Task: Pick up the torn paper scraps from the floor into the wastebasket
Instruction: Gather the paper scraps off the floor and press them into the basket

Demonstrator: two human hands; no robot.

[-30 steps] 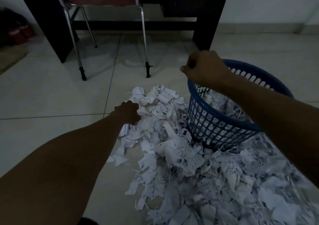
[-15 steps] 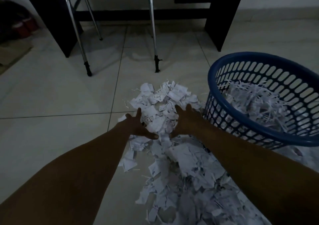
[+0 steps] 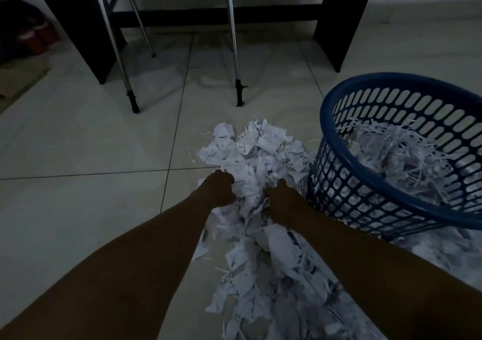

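Note:
A long heap of torn white paper scraps (image 3: 260,157) runs across the tiled floor from the middle to the lower right. My left hand (image 3: 219,191) and my right hand (image 3: 283,201) dig into the heap side by side, fingers curled round a bunch of scraps between them. Just to the right stands the blue slotted wastebasket (image 3: 339,183), tilted toward me and partly filled with shredded paper (image 3: 399,154). My forearms hide part of the heap.
A chair with metal legs (image 3: 236,60) stands behind the heap, under a dark desk (image 3: 341,21). Dark items lie by the wall at the far left (image 3: 28,31). Bare pale tiles (image 3: 78,196) stretch to the left.
My right hand came down from the basket rim to the heap. Both hands went from spread fingers on the scraps to curled fingers gathering a bunch. The view shifted, so the basket sits farther right.

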